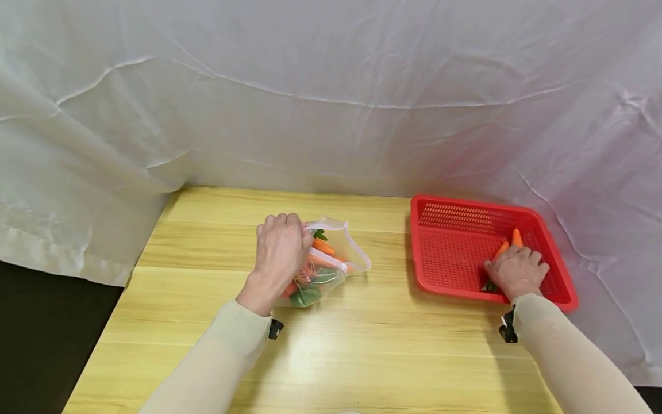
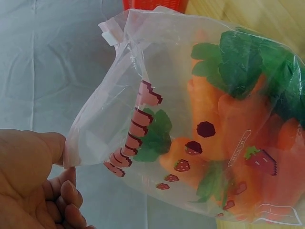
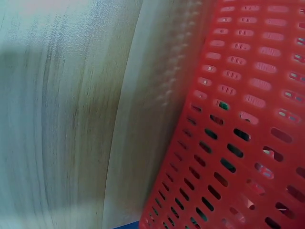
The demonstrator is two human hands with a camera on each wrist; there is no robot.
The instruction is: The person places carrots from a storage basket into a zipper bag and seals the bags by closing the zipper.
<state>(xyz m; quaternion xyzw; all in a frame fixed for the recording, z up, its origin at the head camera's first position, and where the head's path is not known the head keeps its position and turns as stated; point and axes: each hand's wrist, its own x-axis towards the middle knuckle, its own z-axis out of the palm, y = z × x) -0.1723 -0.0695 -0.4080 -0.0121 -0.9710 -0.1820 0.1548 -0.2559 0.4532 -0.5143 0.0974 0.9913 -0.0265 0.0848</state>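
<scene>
A clear plastic zip bag (image 2: 176, 119) printed with small strawberries holds several carrots (image 2: 228, 124) with green leafy tops. Thumb and fingers of my left hand (image 1: 281, 244) pinch the bag's edge by its mouth, which gapes toward the right. In the left wrist view the white slider (image 2: 110, 36) shows at the far corner of the mouth. My right hand (image 1: 517, 270) is down inside the red basket (image 1: 439, 284), over two carrots (image 1: 516, 237) whose orange ends stick out past it. I cannot tell whether its fingers grip one. The basket's perforated wall hides this hand in the right wrist view.
Both the bag and the basket rest on a light wooden table (image 1: 383, 356), the basket on the right and the bag left of centre. Pale sheeting (image 1: 310, 115) hangs behind the table and along its sides.
</scene>
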